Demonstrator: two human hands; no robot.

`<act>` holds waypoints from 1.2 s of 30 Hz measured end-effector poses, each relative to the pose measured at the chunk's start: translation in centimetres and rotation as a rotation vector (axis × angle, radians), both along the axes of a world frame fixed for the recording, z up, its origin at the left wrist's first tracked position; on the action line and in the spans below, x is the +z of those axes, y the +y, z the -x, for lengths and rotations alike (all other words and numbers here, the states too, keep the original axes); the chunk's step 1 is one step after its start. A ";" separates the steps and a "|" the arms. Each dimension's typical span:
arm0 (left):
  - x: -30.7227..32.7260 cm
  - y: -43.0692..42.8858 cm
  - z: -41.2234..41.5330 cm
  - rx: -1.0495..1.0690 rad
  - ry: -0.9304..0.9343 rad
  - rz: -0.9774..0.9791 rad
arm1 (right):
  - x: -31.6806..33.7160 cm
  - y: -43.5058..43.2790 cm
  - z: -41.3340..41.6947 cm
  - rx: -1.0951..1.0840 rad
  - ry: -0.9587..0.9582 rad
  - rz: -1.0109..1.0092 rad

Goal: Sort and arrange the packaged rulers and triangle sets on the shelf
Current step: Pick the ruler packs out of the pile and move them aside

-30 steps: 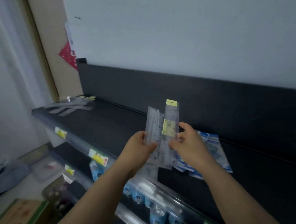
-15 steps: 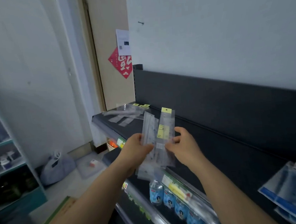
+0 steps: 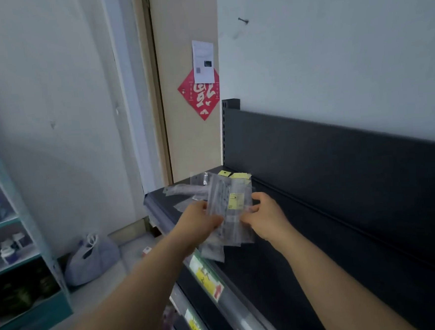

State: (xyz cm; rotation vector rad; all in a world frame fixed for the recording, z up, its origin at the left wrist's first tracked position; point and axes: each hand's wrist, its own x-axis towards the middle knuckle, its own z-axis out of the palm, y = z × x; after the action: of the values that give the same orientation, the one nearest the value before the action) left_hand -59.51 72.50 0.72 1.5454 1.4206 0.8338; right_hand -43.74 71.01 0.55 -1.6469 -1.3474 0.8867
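Both hands hold a small bunch of clear packaged rulers [image 3: 230, 210] with yellow tags, upright above the left end of the black shelf [image 3: 270, 272]. My left hand [image 3: 199, 221] grips the bunch's left edge and my right hand [image 3: 265, 214] pinches its right edge. Just behind the held bunch, a loose pile of similar clear ruler packs [image 3: 187, 190] lies on the shelf's far left corner, partly hidden by the ones I hold.
The shelf's black back panel [image 3: 339, 161] runs along the right. Price labels [image 3: 206, 279] line the shelf's front rail. A teal rack [image 3: 22, 230] stands at the left, a plastic bag [image 3: 89, 256] lies on the floor, and a red paper decoration [image 3: 201, 96] hangs on the door.
My view has swung left along the shelf. Both hands carried the ruler bunch toward the pile at the shelf's left end. The blue packs at the right have left the view.
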 end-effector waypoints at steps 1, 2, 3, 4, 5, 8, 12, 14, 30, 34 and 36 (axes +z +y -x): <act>-0.1 1.2 0.1 -0.003 -0.001 0.010 | -0.2 1.3 0.1 -0.009 0.002 0.007; -0.2 2.5 0.2 -0.011 0.001 0.021 | -0.3 2.5 0.3 -0.016 0.004 0.016; -0.3 3.6 0.3 -0.021 0.004 0.031 | -0.6 3.7 0.4 -0.023 0.001 0.026; -0.4 4.9 0.4 -0.029 0.008 0.038 | -0.7 4.8 0.5 -0.030 -0.003 0.032; -0.4 6.1 0.4 -0.036 0.018 0.045 | -0.9 5.9 0.6 -0.039 -0.011 0.037; -0.6 10.0 0.5 -0.070 0.051 0.065 | -1.4 9.0 1.1 -0.081 -0.045 0.038; -0.2 13.9 0.4 -0.138 0.207 -0.001 | -1.6 12.0 1.7 -0.144 -0.099 0.046; 0.0 16.2 0.9 -0.187 0.356 -0.091 | -1.8 13.2 2.5 -0.166 -0.158 0.078; 0.0 17.7 2.1 -0.374 0.810 -0.687 | -0.7 10.8 3.7 -0.247 -0.794 0.081; -0.1 16.6 1.0 -0.452 0.683 -0.761 | -0.5 8.8 3.4 -0.288 -0.814 0.044; -0.3 15.8 0.4 -0.490 0.606 -0.799 | -0.5 7.4 3.4 -0.320 -0.813 0.021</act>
State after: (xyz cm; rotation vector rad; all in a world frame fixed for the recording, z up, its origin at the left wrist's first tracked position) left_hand -59.92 88.27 0.41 2.7998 1.0242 0.6785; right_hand -47.10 78.45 0.09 -2.2771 -1.5027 0.0111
